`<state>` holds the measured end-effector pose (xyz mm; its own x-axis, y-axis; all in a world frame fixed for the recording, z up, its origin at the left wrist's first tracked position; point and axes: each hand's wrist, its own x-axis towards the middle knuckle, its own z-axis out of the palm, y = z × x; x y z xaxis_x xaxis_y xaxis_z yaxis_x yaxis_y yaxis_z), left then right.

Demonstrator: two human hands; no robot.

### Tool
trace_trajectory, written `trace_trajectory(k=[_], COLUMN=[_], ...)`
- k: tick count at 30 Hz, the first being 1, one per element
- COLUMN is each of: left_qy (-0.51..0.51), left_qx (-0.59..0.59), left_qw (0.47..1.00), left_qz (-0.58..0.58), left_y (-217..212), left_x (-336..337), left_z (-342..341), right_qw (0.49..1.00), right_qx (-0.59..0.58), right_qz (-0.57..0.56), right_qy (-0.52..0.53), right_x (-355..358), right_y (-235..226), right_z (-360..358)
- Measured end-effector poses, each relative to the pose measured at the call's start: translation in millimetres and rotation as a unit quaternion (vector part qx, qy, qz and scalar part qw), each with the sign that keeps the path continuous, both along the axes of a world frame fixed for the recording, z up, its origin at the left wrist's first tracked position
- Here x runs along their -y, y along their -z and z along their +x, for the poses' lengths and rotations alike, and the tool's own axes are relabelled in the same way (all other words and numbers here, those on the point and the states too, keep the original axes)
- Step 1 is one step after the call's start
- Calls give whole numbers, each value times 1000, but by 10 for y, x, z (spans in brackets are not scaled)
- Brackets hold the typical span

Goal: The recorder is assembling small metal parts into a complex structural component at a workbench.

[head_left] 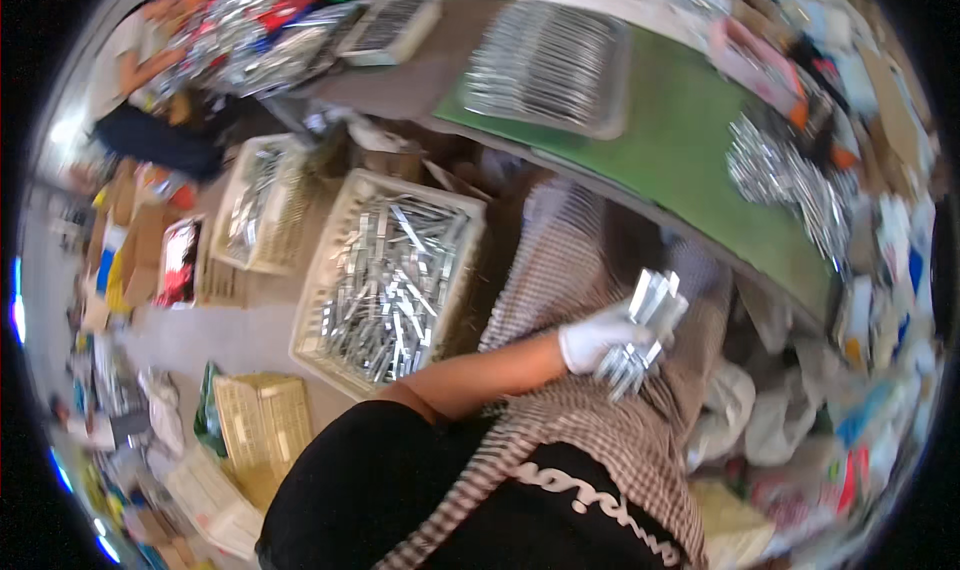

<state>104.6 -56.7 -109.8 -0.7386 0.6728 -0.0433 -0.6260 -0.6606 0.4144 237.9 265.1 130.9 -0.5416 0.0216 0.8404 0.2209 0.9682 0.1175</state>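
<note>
Cream plastic made up the small crate on the left, with shiny bits inside it. Right of it stood a big crate, where lots of metal strips lay every which way. Further right, a clear tray full of silver sticks sat on a green table. Next came the left hand in a white glove, over checked cloth. It was wrapped around a bunch of strips. I could not see the right hand, so I could not tell if its fingers were apart or together. At the table's right end lay a silver pile.
</note>
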Motion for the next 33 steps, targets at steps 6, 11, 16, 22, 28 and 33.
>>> trace_trajectory(k=[6, 11, 16, 22, 28, 33], left_qy=[-28, -40, -57, -80, -177, -412], left_qx=[-48, -34, -24, -11, -90, -428], left_qw=[997, 997, 993, 986, 951, 709], left_qz=[-60, -61, -105, -146, -235, -379], left_y=[-40, -159, -183, -270, -595, -976], left_x=[148, 207, 388, 518, 495, 131], left_z=[47, 188, 303, 215, -189, -1043], right_qw=[724, 645, 544, 697, 678, 528], right_qx=[355, 492, 634, 584, 433, 278], right_qz=[-483, -379, -376, -243, -420, -551], right_qy=[-341, -445, -401, -338, -419, -584], right_x=[1205, 1794, 2029, 2306, 2120, 2131], right_y=[523, 940, 881, 1025, 1030, 741], right_z=[-1355, -1912, -2012, -2019, -2072, -2416])
